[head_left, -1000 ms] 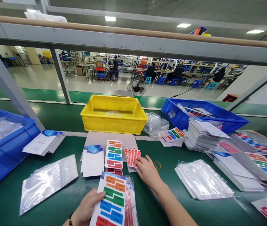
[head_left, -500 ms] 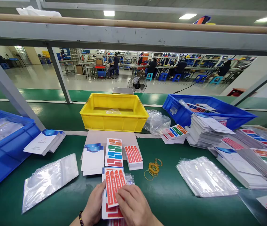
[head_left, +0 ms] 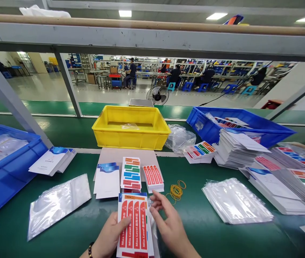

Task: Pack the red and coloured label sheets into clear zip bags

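Note:
My left hand (head_left: 112, 231) grips a small stack of printed sheets, its thumb on top. Uppermost is a red-and-white label sheet (head_left: 134, 225), with a multicoloured label sheet and a blue-edged booklet partly showing beneath. A clear plastic bag (head_left: 155, 238) shows along the stack's right side. My right hand (head_left: 168, 222) is beside the stack with fingers apart and nothing in them. Just beyond lie white booklets (head_left: 106, 182), a pile of multicoloured label sheets (head_left: 131, 173) and a pile of red label sheets (head_left: 153, 176).
Flat plastic bags lie left (head_left: 59, 204) and right (head_left: 237, 202). Yellow rubber bands (head_left: 176, 192) rest right of the piles. A yellow bin (head_left: 131, 139) stands behind, with blue bins left (head_left: 10, 179) and right (head_left: 270, 134). Booklet stacks (head_left: 241, 150) crowd the right side.
My right hand has let go of the red label sheet and moved right, its fingers opening. The sheet now lies squarer on the stack, under my left thumb.

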A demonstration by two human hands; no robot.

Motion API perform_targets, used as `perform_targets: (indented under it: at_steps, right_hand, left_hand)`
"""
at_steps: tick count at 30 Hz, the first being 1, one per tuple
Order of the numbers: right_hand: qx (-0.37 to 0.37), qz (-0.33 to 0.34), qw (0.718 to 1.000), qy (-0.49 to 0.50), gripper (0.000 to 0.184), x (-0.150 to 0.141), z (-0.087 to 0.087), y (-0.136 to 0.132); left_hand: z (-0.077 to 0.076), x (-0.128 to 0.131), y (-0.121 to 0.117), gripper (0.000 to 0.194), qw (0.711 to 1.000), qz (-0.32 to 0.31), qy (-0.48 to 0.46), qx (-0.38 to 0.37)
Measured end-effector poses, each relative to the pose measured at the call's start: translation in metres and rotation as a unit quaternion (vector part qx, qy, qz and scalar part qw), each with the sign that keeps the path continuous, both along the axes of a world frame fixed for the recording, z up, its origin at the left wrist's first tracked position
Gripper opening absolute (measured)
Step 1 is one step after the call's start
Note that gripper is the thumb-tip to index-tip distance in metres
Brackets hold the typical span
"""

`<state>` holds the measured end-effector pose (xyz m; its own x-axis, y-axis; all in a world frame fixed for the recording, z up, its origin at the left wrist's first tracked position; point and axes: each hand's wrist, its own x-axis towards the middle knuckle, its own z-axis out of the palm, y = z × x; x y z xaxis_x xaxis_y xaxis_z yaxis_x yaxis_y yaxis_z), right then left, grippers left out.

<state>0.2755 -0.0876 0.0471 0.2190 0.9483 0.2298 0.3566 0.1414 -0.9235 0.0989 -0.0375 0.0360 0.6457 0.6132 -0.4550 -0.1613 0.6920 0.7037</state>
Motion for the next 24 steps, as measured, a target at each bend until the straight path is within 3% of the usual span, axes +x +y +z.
perform_targets:
  at_steps: [1, 3, 5, 7, 9, 12, 14, 16, 20, 24]
  right_hand:
    - [-0.064, 0.027, 0.993, 0.099, 0.038, 0.002, 0.002, 0.002]
    - [-0.149, 0.136, 0.946, 0.254, 0.045, 0.004, 0.006, 0.005]
    - [-0.172, 0.210, 0.910, 0.314, 0.041, 0.005, 0.010, 0.007]
    - [-0.141, 0.176, 0.923, 0.312, 0.030, 0.011, 0.016, 0.006]
    - [-0.063, 0.073, 0.949, 0.299, 0.021, 0.020, 0.023, 0.004]
    - [0.065, -0.071, 0.949, 0.301, 0.022, 0.032, 0.035, 0.001]
    - [0.107, -0.099, 0.943, 0.298, 0.025, 0.033, 0.043, 0.001]
    - [0.118, -0.081, 0.947, 0.287, 0.024, 0.028, 0.047, 0.001]
    - [0.099, -0.011, 0.960, 0.262, 0.017, 0.020, 0.050, 0.001]
    - [0.059, 0.010, 0.975, 0.212, 0.019, 0.026, 0.054, -0.002]
  left_hand:
    - [0.001, -0.001, -0.001, 0.039, 1.000, -0.015, 0.009, 0.009]
    - [0.007, -0.003, -0.001, 0.041, 0.997, -0.056, 0.014, 0.046]
    - [0.017, -0.004, 0.000, 0.039, 0.986, -0.116, 0.017, 0.120]
    - [0.031, -0.006, 0.002, 0.035, 0.955, -0.170, 0.041, 0.240]
    - [0.045, -0.008, 0.004, 0.026, 0.896, -0.186, 0.106, 0.390]
    - [0.059, -0.011, 0.006, 0.013, 0.762, -0.183, 0.212, 0.584]
    - [0.064, -0.012, 0.007, 0.015, 0.687, -0.187, 0.224, 0.665]
    - [0.070, -0.011, 0.007, 0.017, 0.643, -0.186, 0.202, 0.715]
    - [0.080, -0.009, 0.006, 0.019, 0.614, -0.170, 0.185, 0.748]
    - [0.080, -0.009, 0.007, 0.023, 0.647, -0.141, 0.172, 0.730]
